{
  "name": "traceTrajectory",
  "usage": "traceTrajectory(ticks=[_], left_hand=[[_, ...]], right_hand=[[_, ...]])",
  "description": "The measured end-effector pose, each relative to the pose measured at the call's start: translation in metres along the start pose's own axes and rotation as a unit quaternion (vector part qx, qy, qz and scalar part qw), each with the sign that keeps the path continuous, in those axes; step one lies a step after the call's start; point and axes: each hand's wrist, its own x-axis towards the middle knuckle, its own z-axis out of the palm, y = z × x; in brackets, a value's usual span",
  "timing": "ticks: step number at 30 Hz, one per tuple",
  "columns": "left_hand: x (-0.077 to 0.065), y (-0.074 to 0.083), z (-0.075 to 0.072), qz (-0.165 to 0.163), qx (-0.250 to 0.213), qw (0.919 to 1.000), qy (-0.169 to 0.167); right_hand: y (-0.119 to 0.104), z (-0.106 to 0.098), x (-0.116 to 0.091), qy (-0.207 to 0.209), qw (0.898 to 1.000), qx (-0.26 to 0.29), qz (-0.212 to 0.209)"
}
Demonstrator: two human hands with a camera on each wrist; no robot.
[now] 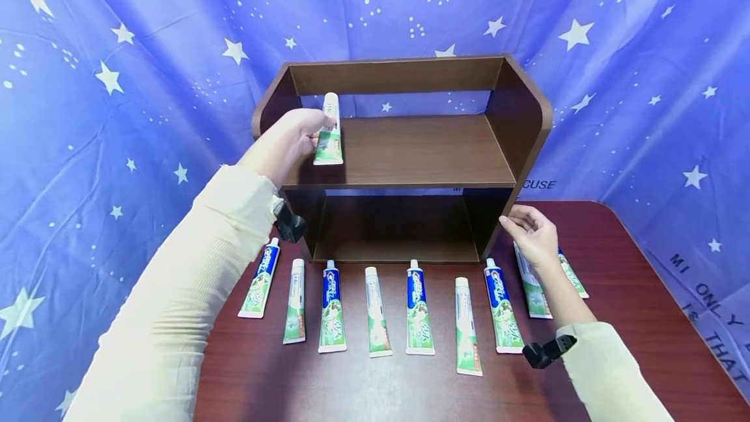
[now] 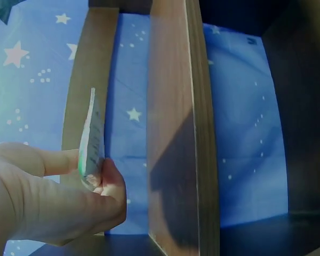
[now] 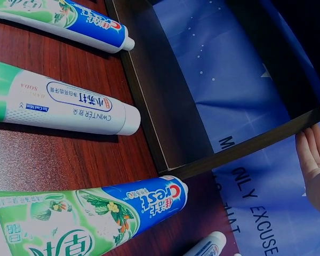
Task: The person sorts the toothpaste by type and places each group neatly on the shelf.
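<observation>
We counted five blue-and-green toothpaste tubes [image 1: 420, 318], five white-and-green toothpaste tubes [image 1: 467, 331], one left hand [image 1: 305, 126], one right hand [image 1: 536, 237], two black wrist cameras [image 1: 290, 221], one brown two-tier shelf [image 1: 416, 148] and one table [image 1: 615, 279].

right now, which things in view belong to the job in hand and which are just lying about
Likely in the job:
- toothpaste tube in the left hand
- brown shelf, right hand at its side edge
- probably the row of tubes before it

Just around:
- table
- starry curtain
</observation>
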Motion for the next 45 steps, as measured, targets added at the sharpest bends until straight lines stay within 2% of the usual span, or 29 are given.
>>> traceTrajectory(ticks=[1, 3, 5, 7, 11, 14, 15, 21, 24, 31, 35, 37, 42, 44, 45], left_hand=[[0.005, 0.0, 0.0, 0.011, 0.022, 0.9997, 0.006], [0.004, -0.002, 0.004, 0.037, 0.074, 0.9959, 0.036], [-0.01, -0.003, 0.014, 0.05, 0.131, 0.9865, 0.085], [-0.02, -0.004, 0.017, 0.061, 0.178, 0.9758, 0.112], [-0.03, -0.008, 0.016, 0.059, 0.201, 0.9706, 0.119], [-0.04, -0.014, 0.021, 0.052, 0.22, 0.966, 0.125], [-0.048, -0.015, 0.025, 0.049, 0.237, 0.9603, 0.139], [-0.062, -0.019, 0.028, 0.072, 0.297, 0.9339, 0.185], [-0.065, -0.02, 0.03, 0.077, 0.316, 0.923, 0.206], [-0.064, -0.022, 0.029, 0.08, 0.352, 0.9053, 0.225], [-0.066, -0.025, 0.027, 0.096, 0.362, 0.8969, 0.236], [-0.066, -0.025, 0.027, 0.108, 0.379, 0.8878, 0.237], [-0.068, -0.025, 0.025, 0.142, 0.462, 0.844, 0.232], [-0.069, -0.025, 0.024, 0.149, 0.482, 0.8325, 0.229], [-0.069, -0.024, 0.024, 0.151, 0.485, 0.8309, 0.227]], right_hand=[[0.0, 0.0, 0.001, 0.002, 1.0, -0.003, 0.001], [-0.001, 0.0, 0.002, 0.006, 1.0, -0.006, 0.004], [-0.002, 0.0, 0.003, 0.009, 1.0, -0.014, 0.006], [-0.003, 0.0, 0.004, 0.007, 1.0, -0.018, 0.009], [-0.004, 0.002, 0.003, -0.002, 1.0, -0.013, 0.017], [-0.003, 0.001, 0.001, -0.003, 1.0, -0.006, 0.019], [-0.003, 0.001, 0.0, -0.002, 1.0, -0.008, 0.019], [-0.002, 0.0, 0.0, -0.004, 1.0, -0.008, 0.011], [-0.002, 0.0, 0.0, -0.005, 1.0, -0.015, 0.014], [-0.002, 0.001, 0.0, -0.009, 0.999, -0.028, 0.015], [-0.002, 0.002, 0.0, -0.013, 0.999, -0.038, 0.015], [-0.002, 0.002, 0.001, -0.011, 0.999, -0.039, 0.014], [-0.002, 0.001, 0.001, -0.004, 0.999, -0.039, 0.009], [-0.002, 0.0, 0.001, -0.004, 0.999, -0.039, 0.01], [-0.002, 0.0, 0.001, -0.003, 0.999, -0.042, 0.009]])
